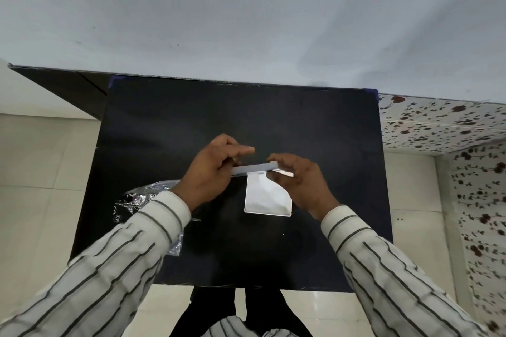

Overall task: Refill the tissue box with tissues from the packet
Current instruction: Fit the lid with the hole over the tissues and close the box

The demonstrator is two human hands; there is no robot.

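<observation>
A white tissue box stands on the black table, its top open toward me. Just above its far edge, a flat grey lid is held edge-on between both hands. My left hand grips the lid's left end with fingers curled over it. My right hand holds the right end, and a bit of white shows under its fingers. A crumpled clear plastic packet with printed marks lies at the left, partly hidden under my left sleeve. Whether tissues are inside it cannot be told.
The table's far edge meets a pale wall. A dark panel leans at the back left. A floral-patterned surface stands to the right. Pale floor tiles surround the table, and my legs show below its near edge.
</observation>
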